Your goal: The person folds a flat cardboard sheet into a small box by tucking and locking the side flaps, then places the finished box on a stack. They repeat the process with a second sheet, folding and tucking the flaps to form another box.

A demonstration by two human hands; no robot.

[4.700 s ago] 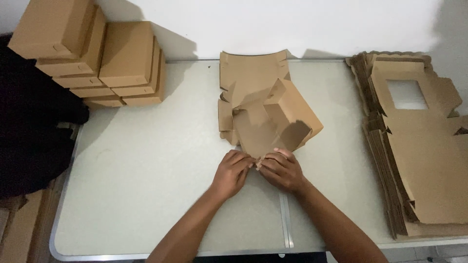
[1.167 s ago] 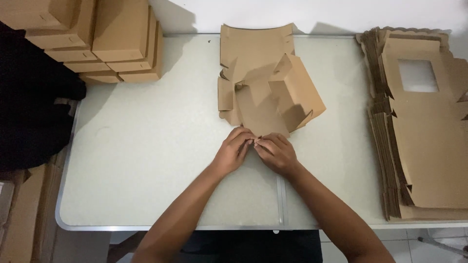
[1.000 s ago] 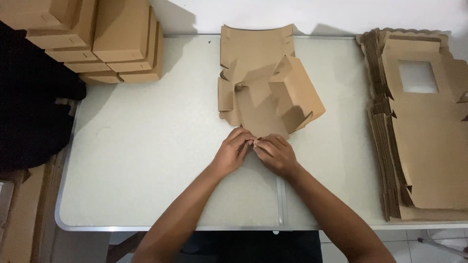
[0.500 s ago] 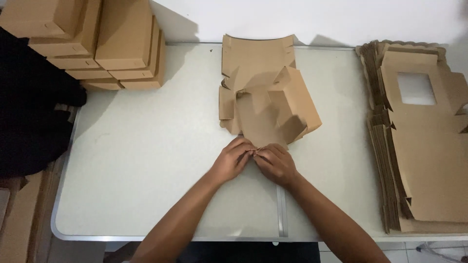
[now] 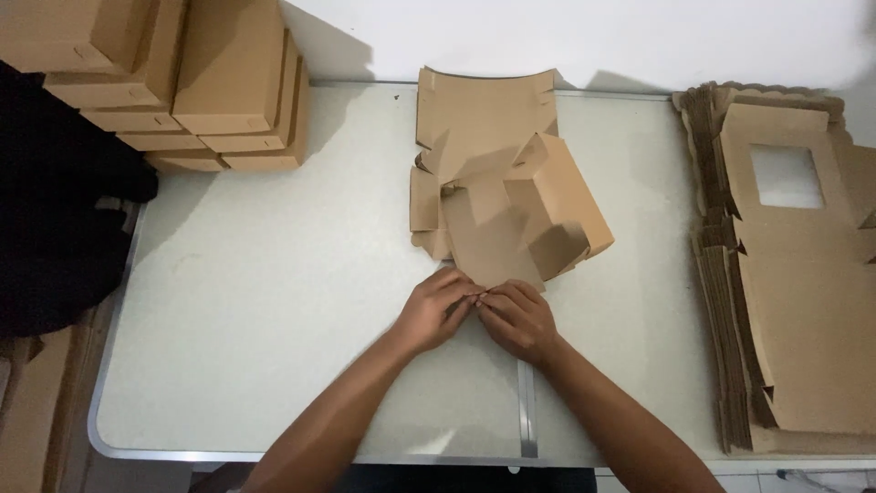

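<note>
Left hand [image 5: 436,310] and right hand [image 5: 518,317] meet (fingertips touching), curled.

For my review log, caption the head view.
Both hands, left hand and right hand, press the near edge of a half-folded cardboard box on a white table.

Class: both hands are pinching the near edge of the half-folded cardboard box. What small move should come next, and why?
Probably fold the near flap up and away. The left hand and right hand meet at the near edge of the cardboard box, which lies flat there while its right side already stands up.
</note>
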